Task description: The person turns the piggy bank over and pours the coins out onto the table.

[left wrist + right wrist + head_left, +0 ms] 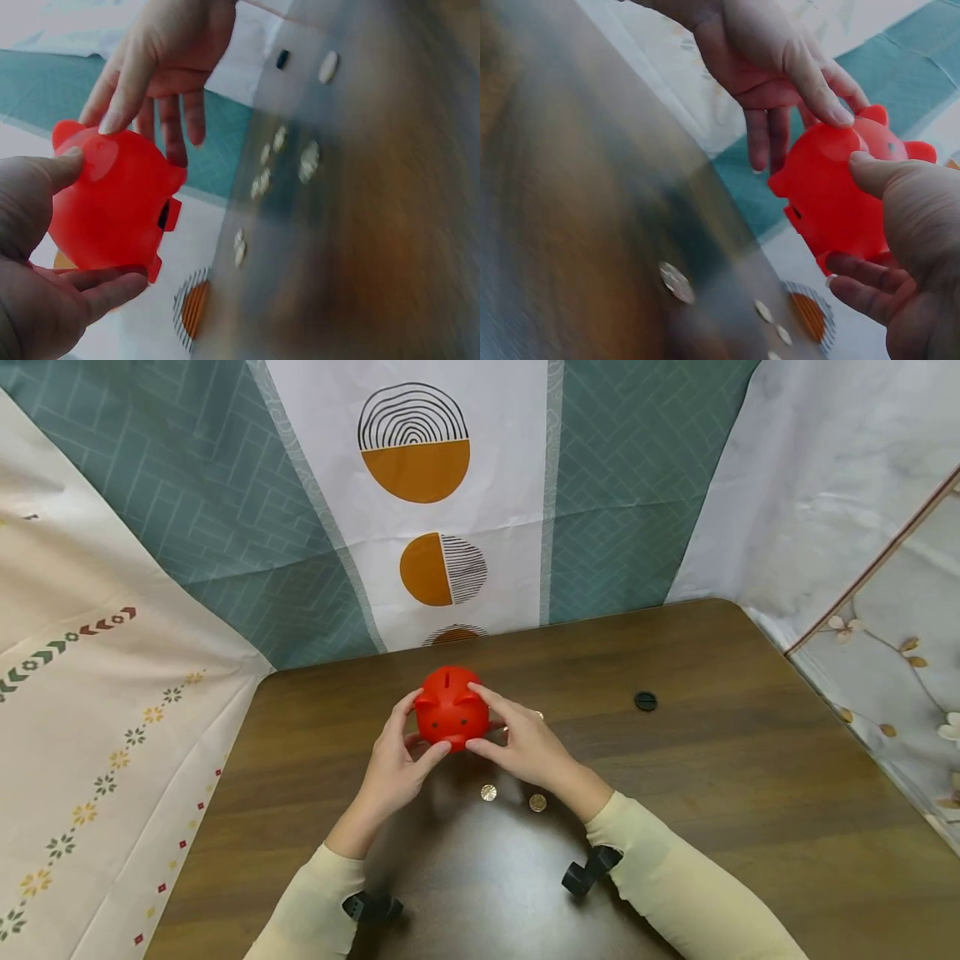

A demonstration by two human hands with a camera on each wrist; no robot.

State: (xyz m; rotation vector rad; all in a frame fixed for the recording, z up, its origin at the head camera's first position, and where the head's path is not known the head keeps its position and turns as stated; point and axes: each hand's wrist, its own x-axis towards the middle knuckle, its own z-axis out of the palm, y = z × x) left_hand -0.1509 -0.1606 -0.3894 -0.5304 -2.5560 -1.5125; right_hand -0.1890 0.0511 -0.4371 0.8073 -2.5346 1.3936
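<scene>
A red piggy bank (452, 714) is held up off the table, its snout towards me and the coin slot on top. My left hand (393, 764) grips its left side, thumb beside the snout. On the other side my right hand (528, 747) holds it the same way, fingertips near the ear. In the left wrist view a dark opening (163, 215) shows on the underside between the feet. Below the bank lie a shiny gold coin (488, 792) and a darker coin (537, 802). More coins, partly hidden behind my right hand, show in the left wrist view.
A round black plug (645, 700) lies on the wooden table (720, 777), right of the hands. Patterned cloth (622, 485) hangs along the table's far edge, and pale cloths (135, 710) hang at both sides.
</scene>
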